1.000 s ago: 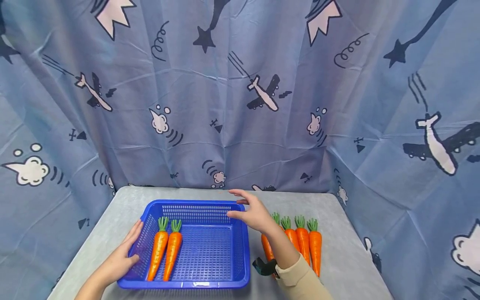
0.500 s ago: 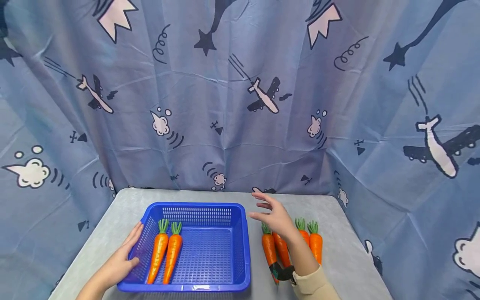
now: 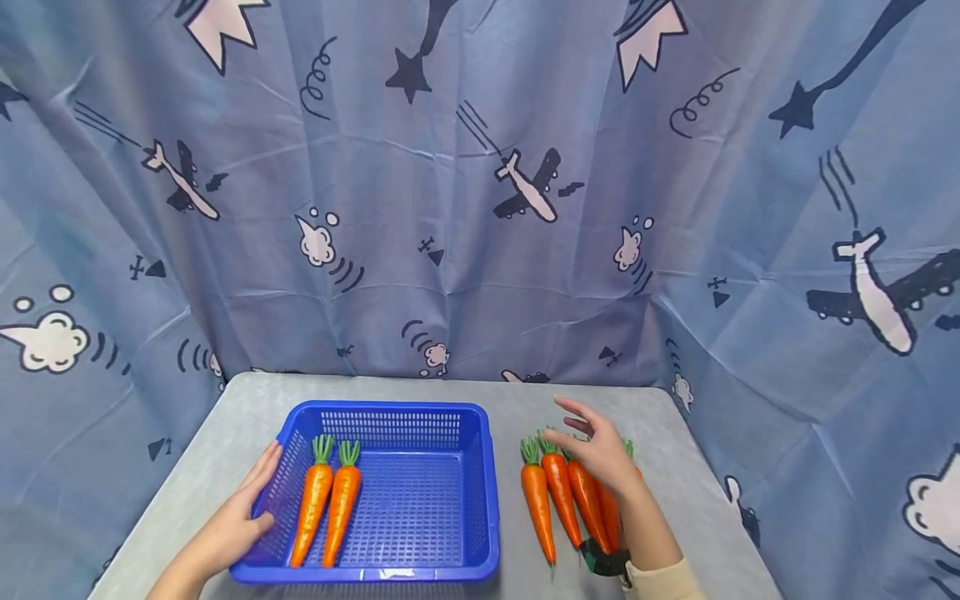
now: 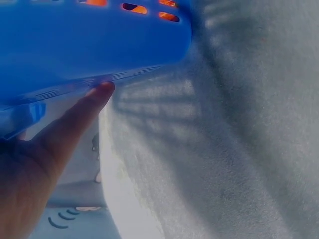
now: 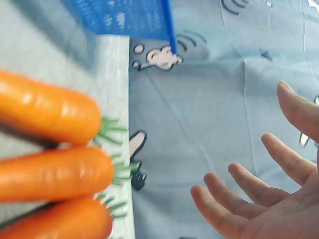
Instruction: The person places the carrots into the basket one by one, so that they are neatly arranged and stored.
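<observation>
Two carrots with green tops, a left carrot (image 3: 311, 515) and a right carrot (image 3: 342, 515), lie side by side in the left part of a blue plastic basket (image 3: 363, 575). My left hand (image 3: 232, 527) rests against the basket's left side with straight fingers; the left wrist view shows a fingertip touching the blue wall (image 4: 84, 45). Above a row of several carrots (image 3: 537, 500) right of the basket, my right hand (image 3: 600, 450) hovers with spread, relaxed fingers and holds nothing. It partly hides the carrots at the row's right end. In the right wrist view, carrots (image 5: 55, 172) lie apart from the hand (image 5: 269, 199).
The basket and carrots stand on a light grey table (image 3: 697, 500). A blue patterned curtain (image 3: 450, 208) hangs behind it and along both sides. A dark band (image 3: 603, 560) sits at the right wrist, beside a beige sleeve (image 3: 663, 581).
My right hand has moved right, from the basket's right rim to over the carrot row, uncovering the leftmost carrots there. My left hand has stayed at the basket's left side.
</observation>
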Motion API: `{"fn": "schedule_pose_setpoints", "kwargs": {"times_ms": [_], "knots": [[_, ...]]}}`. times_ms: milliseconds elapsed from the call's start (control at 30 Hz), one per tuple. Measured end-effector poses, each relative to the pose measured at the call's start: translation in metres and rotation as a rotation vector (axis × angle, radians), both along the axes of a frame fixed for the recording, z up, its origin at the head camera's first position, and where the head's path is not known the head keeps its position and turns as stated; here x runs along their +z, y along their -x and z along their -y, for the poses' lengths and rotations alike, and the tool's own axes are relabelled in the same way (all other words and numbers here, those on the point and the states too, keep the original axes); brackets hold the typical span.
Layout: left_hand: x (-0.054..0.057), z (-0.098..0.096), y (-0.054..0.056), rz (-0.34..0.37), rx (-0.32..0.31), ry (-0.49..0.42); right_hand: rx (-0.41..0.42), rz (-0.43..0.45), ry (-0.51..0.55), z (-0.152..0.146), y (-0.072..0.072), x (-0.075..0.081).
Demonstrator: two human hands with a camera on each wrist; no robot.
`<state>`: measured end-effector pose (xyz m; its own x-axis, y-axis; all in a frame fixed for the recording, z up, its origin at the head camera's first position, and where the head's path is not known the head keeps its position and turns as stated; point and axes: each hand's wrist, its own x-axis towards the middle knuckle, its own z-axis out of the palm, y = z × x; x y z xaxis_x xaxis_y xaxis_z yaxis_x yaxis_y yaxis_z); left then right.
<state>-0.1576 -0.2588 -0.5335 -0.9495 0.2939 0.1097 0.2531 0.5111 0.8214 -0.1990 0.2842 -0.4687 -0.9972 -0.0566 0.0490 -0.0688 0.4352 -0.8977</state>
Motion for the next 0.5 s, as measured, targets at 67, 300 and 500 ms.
{"fn": "schedule_pose_setpoints", "kwargs": {"times_ms": [67, 300, 500], "knots": [[0.002, 0.000, -0.001, 0.004, 0.002, -0.003, -0.024, 0.007, -0.009, -0.009, -0.002, -0.004], [0.003, 0.000, -0.002, 0.043, 0.005, 0.000, -0.090, 0.066, -0.070, -0.034, -0.017, -0.013], [0.005, 0.000, 0.000, 0.097, 0.012, 0.001, -0.166, 0.118, -0.078, -0.057, -0.024, -0.021]]}}
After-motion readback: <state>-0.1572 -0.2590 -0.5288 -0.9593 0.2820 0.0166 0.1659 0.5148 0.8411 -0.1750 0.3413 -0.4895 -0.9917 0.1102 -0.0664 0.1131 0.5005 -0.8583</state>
